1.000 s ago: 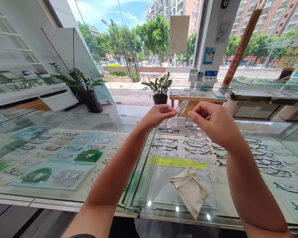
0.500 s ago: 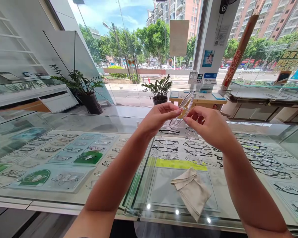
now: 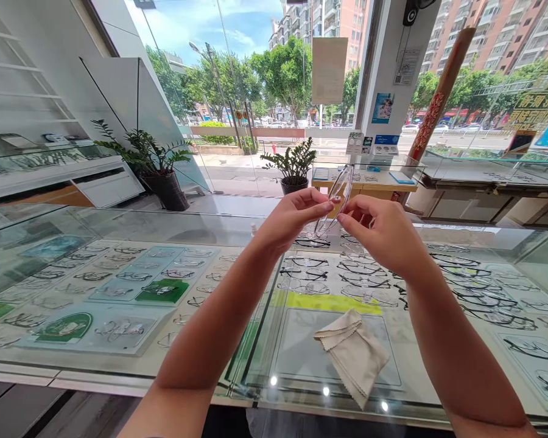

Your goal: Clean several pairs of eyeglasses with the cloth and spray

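A pair of clear-framed glasses [image 3: 347, 182] is held up above the glass counter, turned nearly edge-on to me. My left hand [image 3: 305, 210] pinches it near the middle between thumb and fingers. On the other side my right hand [image 3: 379, 228] has its thumb and bent fingers closed at the lower part of the frame. The fingertips partly hide where each hand grips. Below them a crumpled beige cloth [image 3: 354, 356] with zigzag edges lies on the counter top, apart from both hands.
Rows of glasses [image 3: 363, 280] lie inside the glass display counter [image 3: 262, 389], with more frames on trays [image 3: 150, 319] to the left. Beyond stand two potted plants [image 3: 167, 188], a low wooden display table [image 3: 365, 182] and large windows onto a street.
The glasses have turned slightly, and their upper edge has shifted a little to the left. Both hands stay in nearly the same place; the cloth has not moved.
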The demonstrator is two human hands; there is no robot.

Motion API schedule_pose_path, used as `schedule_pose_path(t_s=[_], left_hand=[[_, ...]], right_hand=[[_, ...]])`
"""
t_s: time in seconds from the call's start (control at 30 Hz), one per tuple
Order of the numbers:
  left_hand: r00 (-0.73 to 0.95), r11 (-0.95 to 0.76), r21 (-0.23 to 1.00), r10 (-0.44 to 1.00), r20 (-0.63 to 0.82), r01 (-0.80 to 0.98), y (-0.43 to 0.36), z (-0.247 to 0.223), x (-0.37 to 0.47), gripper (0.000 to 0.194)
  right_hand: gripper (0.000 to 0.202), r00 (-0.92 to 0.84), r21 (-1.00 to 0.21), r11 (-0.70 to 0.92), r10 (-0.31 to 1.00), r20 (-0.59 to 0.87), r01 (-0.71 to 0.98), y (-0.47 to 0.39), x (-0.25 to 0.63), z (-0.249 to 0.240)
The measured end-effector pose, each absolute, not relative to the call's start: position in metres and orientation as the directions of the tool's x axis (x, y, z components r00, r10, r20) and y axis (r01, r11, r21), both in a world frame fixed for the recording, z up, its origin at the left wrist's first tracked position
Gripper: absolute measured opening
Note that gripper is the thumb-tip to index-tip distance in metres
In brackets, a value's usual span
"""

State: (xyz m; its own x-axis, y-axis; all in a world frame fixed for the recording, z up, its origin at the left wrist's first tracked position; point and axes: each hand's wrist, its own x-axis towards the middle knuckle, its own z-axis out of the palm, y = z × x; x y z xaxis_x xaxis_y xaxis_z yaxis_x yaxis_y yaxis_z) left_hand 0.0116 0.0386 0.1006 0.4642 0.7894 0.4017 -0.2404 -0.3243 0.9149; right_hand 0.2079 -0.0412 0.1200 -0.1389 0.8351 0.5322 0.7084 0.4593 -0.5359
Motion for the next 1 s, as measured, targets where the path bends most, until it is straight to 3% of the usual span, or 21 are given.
schedule_pose_path(t_s=[0.33,0.5,0.6,0.77,1.0], left_hand=[[0.416,-0.457,0.870,0.765,0.492,-0.188,0.054,0.096,0.002,0.038],[0.458,-0.447,0.886,0.766,0.452,-0.126,0.060,0.097,-0.005,0.041],[0.486,-0.415,0.904,0.773,0.408,-0.100,0.061,0.097,-0.006,0.040],[0.426,-0.336,0.922,0.818,0.387,-0.192,0.056,0.097,-0.001,0.043],[0.452,-0.318,0.930,0.813,0.367,-0.182,0.045,0.100,0.003,0.036]], right_hand=[[0.016,0.015,-0.520,0.407,0.777,0.629,0.751,-0.036,0.221,0.120],[0.021,0.203,-0.477,0.269,0.657,0.726,0.837,-0.036,0.234,0.121],[0.022,0.224,-0.461,0.275,0.602,0.767,0.844,-0.036,0.236,0.120],[0.023,0.170,-0.423,0.397,0.534,0.828,0.814,-0.038,0.223,0.119],[0.031,-0.238,-0.165,0.582,0.553,0.798,0.797,-0.034,0.207,0.112]])
